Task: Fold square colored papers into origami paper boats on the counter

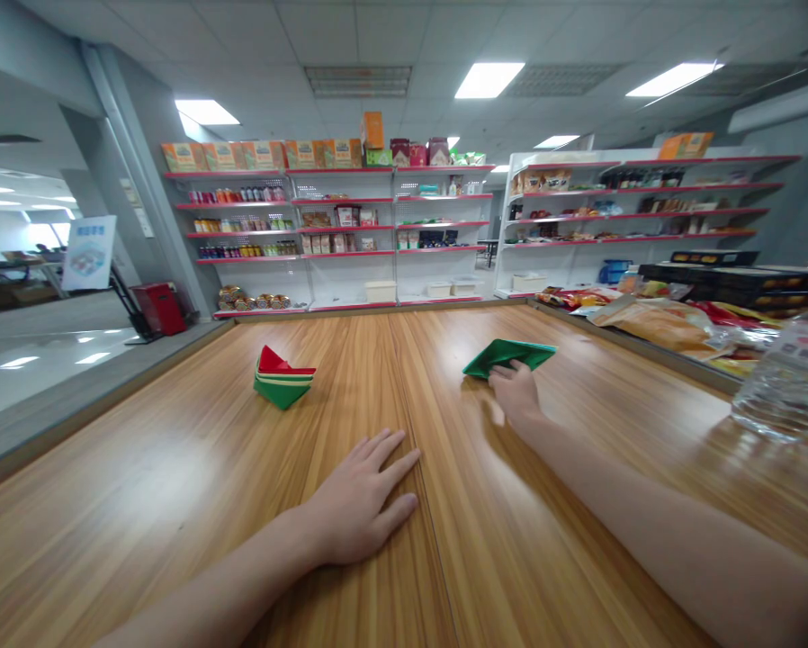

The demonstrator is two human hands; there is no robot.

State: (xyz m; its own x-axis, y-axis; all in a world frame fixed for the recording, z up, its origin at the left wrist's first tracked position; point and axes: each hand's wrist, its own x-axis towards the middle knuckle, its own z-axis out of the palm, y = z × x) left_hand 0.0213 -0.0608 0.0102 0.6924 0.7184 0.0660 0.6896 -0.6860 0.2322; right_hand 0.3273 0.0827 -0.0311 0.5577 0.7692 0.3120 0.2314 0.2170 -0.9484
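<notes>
Fingers (507,371) on the right hand (516,394) pinch a green folded tray (502,349) toward the far edge of the counter (377,378); left hand's (354,508) fingers are spread. Looks like mid-handling, so next up: steady pinch.

the left hand (354,508) lies palm down, splayed wide. the right hand (515,391), farther forward, is partly curled.

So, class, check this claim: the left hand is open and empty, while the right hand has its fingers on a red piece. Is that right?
Not quite: the head view shows that the piece at the right hand is green. The left hand is indeed open and empty.
</notes>
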